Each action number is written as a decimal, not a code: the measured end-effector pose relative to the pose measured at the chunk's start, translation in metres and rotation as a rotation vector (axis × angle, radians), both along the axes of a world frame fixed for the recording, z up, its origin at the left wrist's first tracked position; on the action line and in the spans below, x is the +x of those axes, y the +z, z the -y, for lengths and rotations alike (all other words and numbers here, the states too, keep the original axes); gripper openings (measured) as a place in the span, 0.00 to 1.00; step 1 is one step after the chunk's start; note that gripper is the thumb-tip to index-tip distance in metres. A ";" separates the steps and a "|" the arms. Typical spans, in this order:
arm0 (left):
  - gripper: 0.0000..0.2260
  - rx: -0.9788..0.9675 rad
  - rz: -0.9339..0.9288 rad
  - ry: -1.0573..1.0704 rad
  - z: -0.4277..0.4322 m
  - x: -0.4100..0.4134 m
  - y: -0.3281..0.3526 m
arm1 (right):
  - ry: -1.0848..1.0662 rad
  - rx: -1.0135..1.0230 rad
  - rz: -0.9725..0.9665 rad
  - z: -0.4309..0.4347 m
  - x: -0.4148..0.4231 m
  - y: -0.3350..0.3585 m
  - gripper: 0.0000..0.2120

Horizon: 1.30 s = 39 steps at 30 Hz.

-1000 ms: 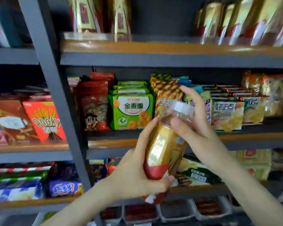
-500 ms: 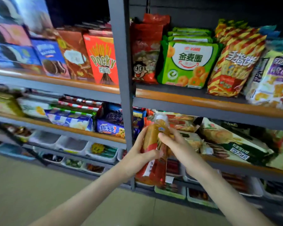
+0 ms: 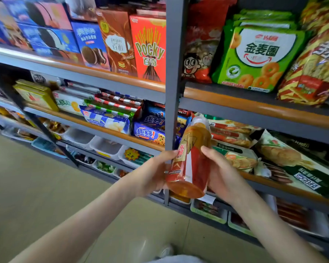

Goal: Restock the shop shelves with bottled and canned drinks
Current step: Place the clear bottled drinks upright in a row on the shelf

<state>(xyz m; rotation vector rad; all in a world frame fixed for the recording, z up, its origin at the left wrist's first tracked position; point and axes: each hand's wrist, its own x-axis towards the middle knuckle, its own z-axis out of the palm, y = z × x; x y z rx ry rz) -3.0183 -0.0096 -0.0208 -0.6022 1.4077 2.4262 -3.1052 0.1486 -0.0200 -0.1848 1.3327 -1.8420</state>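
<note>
1. I take the grey upright post (image 3: 174, 54) of the shelving as my landmark.
2. Just in front of the post's lower part I see an amber drink bottle (image 3: 190, 160) with a red label, tilted, its cap end pointing up toward the shelves and its base toward me.
3. My left hand (image 3: 152, 175) grips the bottle on the post's left side, and my right hand (image 3: 222, 175) grips it on the right.
4. Left of the post, up high, stands a red Pocky box (image 3: 149, 48).
5. Right of the post, at the same level, a red snack bag (image 3: 199, 44) stands beside a green snack bag (image 3: 258, 54).
6. Lower left of the post lies a blue biscuit pack (image 3: 148, 132).
</note>
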 end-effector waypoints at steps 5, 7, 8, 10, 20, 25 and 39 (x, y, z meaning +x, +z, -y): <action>0.40 0.050 -0.055 -0.206 -0.002 0.003 -0.006 | 0.120 0.021 -0.030 -0.003 0.000 -0.008 0.26; 0.43 -0.138 -0.041 -0.236 -0.002 -0.001 -0.008 | 0.175 0.124 -0.115 -0.007 -0.006 -0.008 0.26; 0.42 -0.273 -0.038 -0.264 -0.001 -0.003 -0.009 | 0.186 0.176 -0.161 -0.010 -0.009 -0.007 0.26; 0.34 -0.527 -0.085 -0.313 -0.004 -0.006 -0.009 | 0.170 0.254 -0.238 -0.016 -0.016 -0.005 0.26; 0.33 -1.425 -0.342 0.000 -0.020 -0.016 -0.017 | 0.037 0.395 -0.734 -0.027 -0.015 -0.006 0.41; 0.35 -1.924 -0.505 0.172 -0.029 -0.028 -0.011 | -0.233 0.221 -0.592 -0.017 -0.008 -0.004 0.49; 0.36 -1.066 -0.389 -0.268 -0.032 -0.048 0.063 | -0.294 0.024 -0.394 -0.051 -0.031 0.043 0.41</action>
